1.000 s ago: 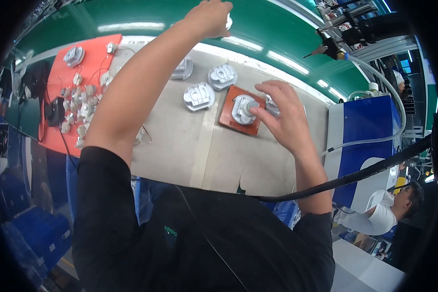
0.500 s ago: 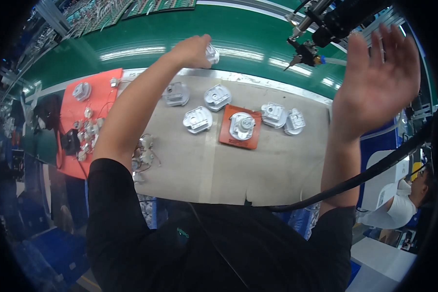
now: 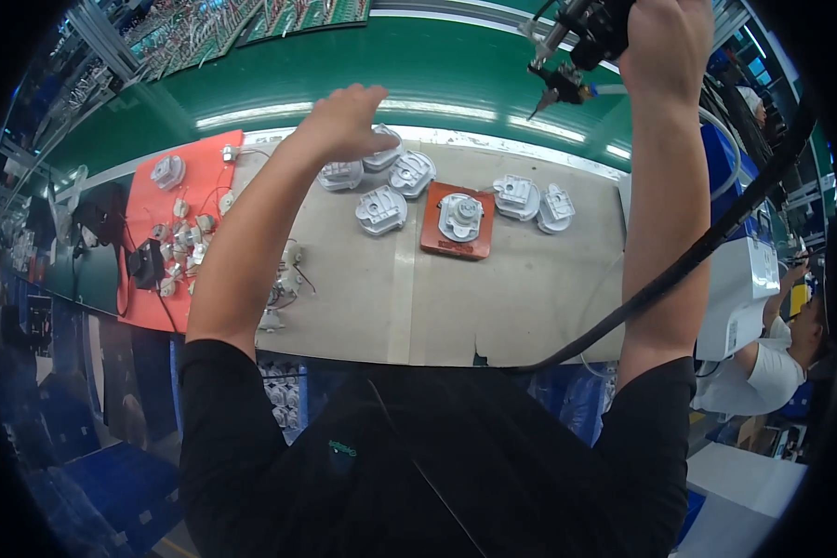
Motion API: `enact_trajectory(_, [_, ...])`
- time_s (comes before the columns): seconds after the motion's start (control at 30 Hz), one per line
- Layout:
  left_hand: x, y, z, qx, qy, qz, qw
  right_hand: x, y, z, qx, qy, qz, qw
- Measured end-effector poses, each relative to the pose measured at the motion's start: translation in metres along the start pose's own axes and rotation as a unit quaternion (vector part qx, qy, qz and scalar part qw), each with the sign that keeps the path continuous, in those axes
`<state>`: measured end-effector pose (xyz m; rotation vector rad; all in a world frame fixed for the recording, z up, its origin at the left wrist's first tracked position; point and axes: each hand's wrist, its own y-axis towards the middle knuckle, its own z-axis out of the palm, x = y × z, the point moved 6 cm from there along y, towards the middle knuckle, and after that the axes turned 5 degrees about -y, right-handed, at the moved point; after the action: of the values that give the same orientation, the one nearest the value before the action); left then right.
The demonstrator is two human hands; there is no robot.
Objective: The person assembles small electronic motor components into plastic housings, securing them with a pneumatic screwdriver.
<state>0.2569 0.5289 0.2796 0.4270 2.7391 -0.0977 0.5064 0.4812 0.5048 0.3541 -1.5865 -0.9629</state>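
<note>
My left hand (image 3: pixel 349 126) is open, fingers stretched out, at the bench's far edge. Just beneath it sits a round white plastic housing (image 3: pixel 382 156), partly hidden by the hand. My right hand (image 3: pixel 668 46) is raised at the far right and closed round a black-bodied tool (image 3: pixel 606 33) with a thin pointed tip and a clear tube; some fingers are hidden. Mid-bench, a white housing (image 3: pixel 460 218) with a raised round centre rests on an orange-brown block (image 3: pixel 431 240). More white housings (image 3: pixel 381 210) lie left of the block, and two others (image 3: pixel 516 196) lie to its right.
A red mat (image 3: pixel 149 312) at left bears small white wired parts (image 3: pixel 181 246) and a black box (image 3: pixel 146 264). Behind the bench runs a green conveyor (image 3: pixel 456 74), with circuit boards (image 3: pixel 195 42) beyond. A thick black cable (image 3: pixel 665 296) crosses my right forearm. A person (image 3: pixel 763 367) sits at right.
My left hand has let go of the white housing, now set down on the bench among the others. My right hand, open before, has moved up and closed on the black tool.
</note>
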Motion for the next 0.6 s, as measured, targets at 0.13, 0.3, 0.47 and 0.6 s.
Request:
enact_trajectory(0.13, [-0.065, -0.054, 0.005, -0.023, -0.198, 0.120, 0.972, -0.005, -0.030, -0.016, 0.037, 0.126, -0.017, 0.991])
enact_trajectory(0.3, [-0.091, -0.076, 0.067, 0.016, -0.132, 0.150, 0.980, -0.011, -0.074, -0.016, 0.091, 0.134, -0.021, 0.987])
enact_trajectory(0.47, [-0.095, -0.064, 0.084, 0.051, -0.111, 0.123, 0.985, -0.022, -0.089, -0.016, 0.072, 0.138, -0.014, 0.988])
enact_trajectory(0.6, [-0.098, -0.057, 0.085, 0.094, -0.040, 0.108, 0.989, -0.049, -0.093, -0.001, 0.101, 0.395, 0.008, 0.913])
